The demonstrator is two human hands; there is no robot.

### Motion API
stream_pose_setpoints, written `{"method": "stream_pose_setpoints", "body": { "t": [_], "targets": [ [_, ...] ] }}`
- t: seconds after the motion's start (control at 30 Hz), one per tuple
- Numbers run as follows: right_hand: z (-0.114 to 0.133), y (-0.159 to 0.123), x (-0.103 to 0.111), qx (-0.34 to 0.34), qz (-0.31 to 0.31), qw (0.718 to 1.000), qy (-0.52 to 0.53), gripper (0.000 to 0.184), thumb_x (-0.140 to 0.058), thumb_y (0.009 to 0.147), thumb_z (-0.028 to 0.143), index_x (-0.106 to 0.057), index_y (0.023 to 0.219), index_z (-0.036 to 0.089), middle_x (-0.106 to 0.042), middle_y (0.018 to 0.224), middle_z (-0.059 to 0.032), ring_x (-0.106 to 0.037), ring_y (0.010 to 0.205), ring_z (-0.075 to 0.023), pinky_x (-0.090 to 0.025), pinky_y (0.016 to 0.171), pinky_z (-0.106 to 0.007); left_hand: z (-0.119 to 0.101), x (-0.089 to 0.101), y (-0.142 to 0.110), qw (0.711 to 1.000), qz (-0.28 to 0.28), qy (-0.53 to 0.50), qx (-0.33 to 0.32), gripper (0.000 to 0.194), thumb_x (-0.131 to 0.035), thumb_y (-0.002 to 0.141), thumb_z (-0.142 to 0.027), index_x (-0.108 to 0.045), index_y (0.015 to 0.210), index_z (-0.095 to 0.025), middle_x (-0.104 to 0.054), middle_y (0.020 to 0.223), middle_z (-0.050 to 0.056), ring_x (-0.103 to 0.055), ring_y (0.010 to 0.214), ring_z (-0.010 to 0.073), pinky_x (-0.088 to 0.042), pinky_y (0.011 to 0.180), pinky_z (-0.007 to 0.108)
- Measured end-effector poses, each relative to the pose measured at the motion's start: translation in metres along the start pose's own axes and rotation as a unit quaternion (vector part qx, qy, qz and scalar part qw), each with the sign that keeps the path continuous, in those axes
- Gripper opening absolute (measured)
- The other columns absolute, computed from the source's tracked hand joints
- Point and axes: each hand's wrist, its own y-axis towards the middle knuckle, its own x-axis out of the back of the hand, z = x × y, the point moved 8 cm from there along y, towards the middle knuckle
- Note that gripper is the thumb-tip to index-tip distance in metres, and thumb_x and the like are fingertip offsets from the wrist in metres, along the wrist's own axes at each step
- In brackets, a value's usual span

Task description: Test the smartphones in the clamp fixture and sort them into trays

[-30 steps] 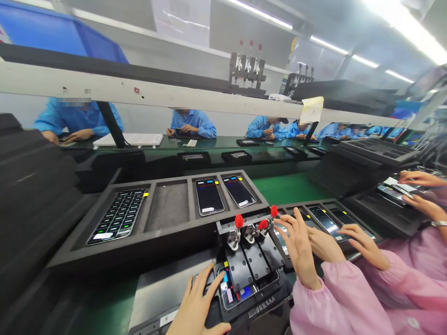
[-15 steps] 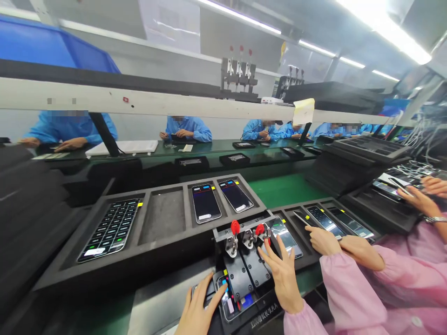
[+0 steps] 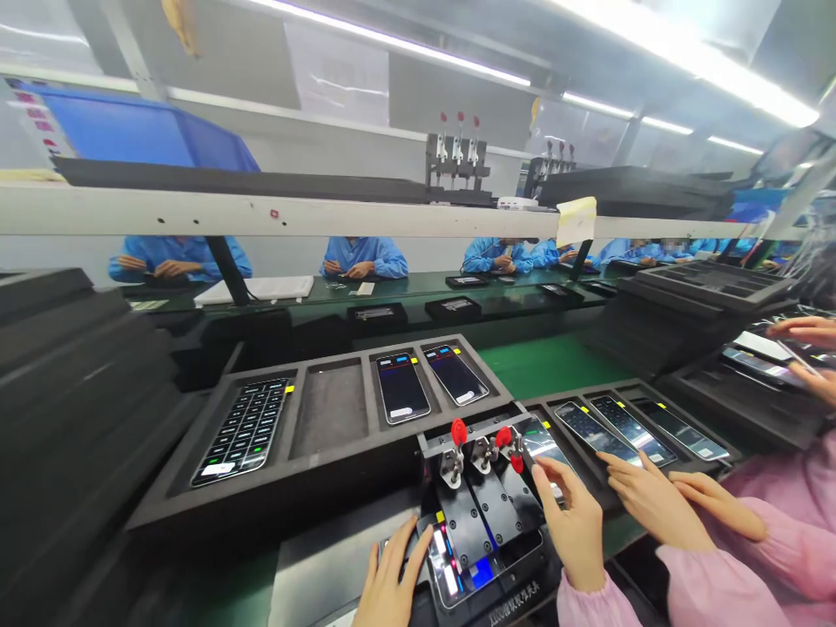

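A black clamping fixture [image 3: 487,509] with red-tipped toggle levers [image 3: 459,431] stands in front of me. Under its plates lies a lit smartphone [image 3: 446,566] with a yellow tab, its left part showing white boxes. My left hand [image 3: 395,575] rests at the fixture's left side, fingers stretched, fingertips by this phone's edge. On the fixture's right, my right hand [image 3: 575,518] has its fingers bent, with a gap between thumb and forefinger. Its fingertips are near the rightmost red lever [image 3: 517,462]; contact cannot be made out. Neither hand shows anything held.
Behind the fixture is a dark foam tray [image 3: 333,453] with several smartphones. Another tray [image 3: 578,453] of phones lies right, where a co-worker's hands [image 3: 653,501] reach in. Black trays are stacked left [image 3: 71,418] and right [image 3: 692,296]. A white shelf beam [image 3: 366,213] crosses ahead.
My right hand has gone from spread fingers over the levers to bent fingers at the fixture's right. A co-worker's tilted phone now lies in its slot. The view has shifted slightly.
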Motion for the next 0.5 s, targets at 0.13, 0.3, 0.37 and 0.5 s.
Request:
{"method": "stream_pose_setpoints", "body": {
  "t": [0.13,0.3,0.37,0.5],
  "targets": [
    [-0.010,0.001,-0.023,-0.079,0.040,0.995,0.035,0.017,-0.055,0.078,0.042,-0.057,0.092,0.031,-0.065,0.089,-0.0046,-0.063,0.082,-0.0275,-0.052,0.075,-0.044,0.000,0.002,0.000,1.000,-0.008,0.007,0.005,0.059,-0.044,0.090,-0.032,-0.013,0.141,-0.034,-0.036,0.142,0.008,-0.036,0.127,0.0285,-0.029,0.100,0.054],
    [-0.014,0.004,-0.032,-0.099,0.078,0.991,0.053,0.015,-0.051,0.080,0.043,-0.055,0.088,0.032,-0.065,0.082,-0.0031,-0.064,0.072,-0.0254,-0.054,0.065,-0.039,-0.001,0.002,0.000,1.000,-0.002,0.004,0.007,0.072,-0.052,0.082,-0.049,-0.016,0.141,-0.032,-0.033,0.143,0.009,-0.036,0.127,0.0318,-0.028,0.101,0.055],
    [-0.013,0.005,-0.033,-0.092,0.079,0.991,0.057,0.017,-0.049,0.081,0.044,-0.054,0.089,0.031,-0.065,0.081,-0.0026,-0.065,0.069,-0.0244,-0.055,0.062,-0.037,-0.004,0.004,0.000,1.000,-0.002,-0.006,0.003,0.085,-0.056,0.072,-0.061,-0.018,0.142,-0.028,-0.033,0.143,0.011,-0.035,0.126,0.0344,-0.026,0.101,0.056],
    [-0.014,0.005,-0.036,-0.084,0.079,0.993,0.033,0.020,-0.043,0.085,0.045,-0.051,0.087,0.027,-0.064,0.077,-0.0018,-0.064,0.067,-0.0222,-0.055,0.057,-0.036,-0.011,0.011,0.000,1.000,0.003,-0.029,0.010,0.097,-0.058,0.065,-0.067,-0.018,0.142,-0.025,-0.030,0.144,0.013,-0.031,0.128,0.0357,-0.022,0.101,0.059]
  ]
}}
